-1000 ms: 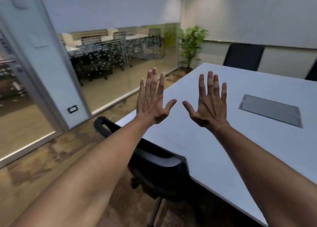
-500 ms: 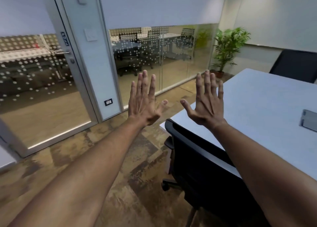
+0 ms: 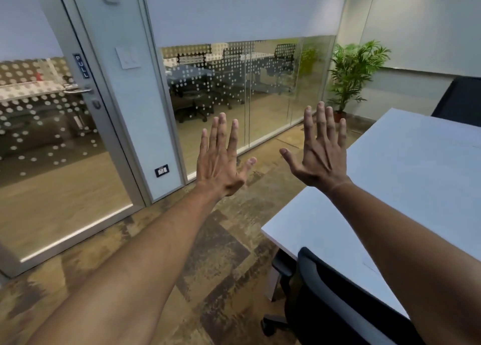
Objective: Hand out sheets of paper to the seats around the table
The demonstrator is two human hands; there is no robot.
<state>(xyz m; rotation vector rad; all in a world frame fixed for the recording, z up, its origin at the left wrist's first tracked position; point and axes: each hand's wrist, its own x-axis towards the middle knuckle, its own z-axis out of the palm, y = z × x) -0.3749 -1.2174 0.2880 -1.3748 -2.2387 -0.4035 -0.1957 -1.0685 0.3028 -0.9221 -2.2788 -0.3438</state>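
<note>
My left hand (image 3: pixel 221 159) and my right hand (image 3: pixel 320 152) are both stretched out in front of me at arm's length, backs towards me, fingers straight and spread. Neither holds anything. The white meeting table (image 3: pixel 416 178) lies to the right, its near corner under my right forearm. My left hand hangs over the floor, well left of the table. No sheet of paper is in view.
A black office chair (image 3: pixel 335 303) is tucked at the table's near side, another black chair (image 3: pixel 460 102) at the far side. A glass wall and a glass door (image 3: pixel 52 136) marked PULL stand ahead and left. A potted plant (image 3: pixel 354 71) fills the corner. Patterned carpet covers the floor.
The view has swung left, away from the table and towards the glass door and wall. Both hands stay raised and spread, now a little further apart.
</note>
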